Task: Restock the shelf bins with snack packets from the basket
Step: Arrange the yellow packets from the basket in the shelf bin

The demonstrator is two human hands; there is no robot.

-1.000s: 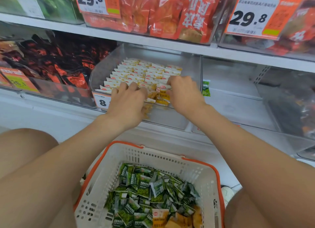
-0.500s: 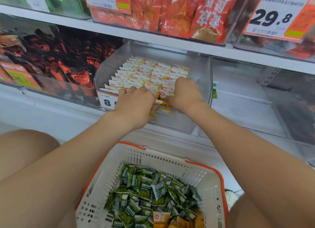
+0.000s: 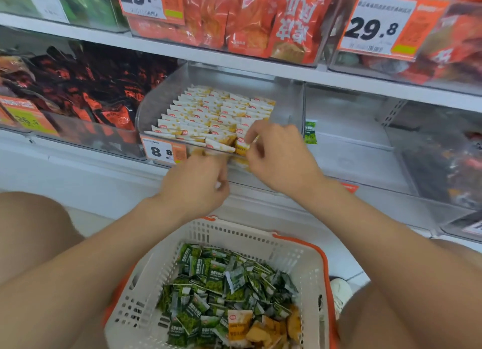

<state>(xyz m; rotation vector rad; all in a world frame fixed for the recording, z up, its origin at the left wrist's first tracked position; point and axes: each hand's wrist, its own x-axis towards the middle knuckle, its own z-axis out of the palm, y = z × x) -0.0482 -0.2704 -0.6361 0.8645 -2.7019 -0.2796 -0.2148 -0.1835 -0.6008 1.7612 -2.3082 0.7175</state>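
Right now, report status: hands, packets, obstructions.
Right hand pinching yellow packet at bin front. Left hand curled below rim, grip unclear. Basket holds mostly green packets. Nothing blocking.

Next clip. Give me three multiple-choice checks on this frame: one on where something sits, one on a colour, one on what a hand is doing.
1. Where do most green packets lie?
A. in the basket
B. on the top shelf
C. on the person's knee

2. What colour is the basket's rim?
A. blue
B. orange
C. black

3. What is the right hand doing?
A. hanging open over the basket
B. pinching a yellow packet at the front edge of the clear bin
C. lying flat on the floor

Answers:
1 A, the green heap covers the basket's floor.
2 B, an orange band runs round the white mesh.
3 B, its thumb and fingers close on the packet at the bin's front.
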